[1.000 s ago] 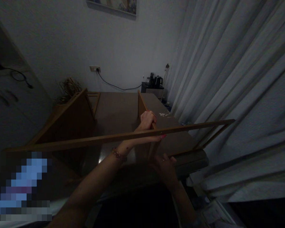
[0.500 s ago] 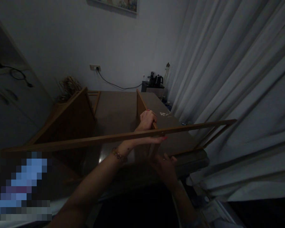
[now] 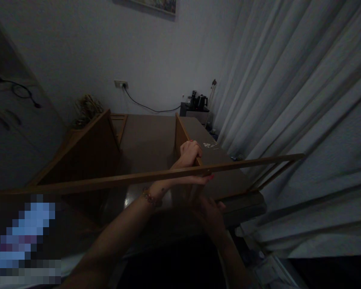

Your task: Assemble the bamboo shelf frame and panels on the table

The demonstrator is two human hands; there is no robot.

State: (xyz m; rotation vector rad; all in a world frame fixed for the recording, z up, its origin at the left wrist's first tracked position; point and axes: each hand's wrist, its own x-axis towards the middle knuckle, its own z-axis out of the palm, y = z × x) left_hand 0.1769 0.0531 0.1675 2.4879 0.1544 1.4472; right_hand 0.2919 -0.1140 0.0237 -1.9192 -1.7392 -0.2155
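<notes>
A wooden frame with upright panels stands on a brown tabletop (image 3: 147, 132). My left hand (image 3: 191, 154) is closed over the upper edge of the middle wooden panel (image 3: 182, 130), its thumb reaching beneath the long wooden rail (image 3: 123, 178). That rail crosses in front of my left wrist and meets the panel's near end. Lower down, my right hand (image 3: 212, 216) is at the near end of this panel, below the rail. Its fingers are dark and smeared, so their grip and anything in them cannot be made out. A larger wooden panel (image 3: 84, 152) stands to the left.
White scraps (image 3: 209, 145) lie on the tabletop at right. Pale curtains (image 3: 276, 96) hang along the right side. Against the back wall, a black kettle (image 3: 202, 101) sits on a small cabinet (image 3: 195, 113). A dried plant bundle (image 3: 88, 107) stands behind the left panel.
The view has shifted slightly. My left hand keeps its hold on the panel edge. My right hand's fingers have moved a little and look more blurred, still below the rail.
</notes>
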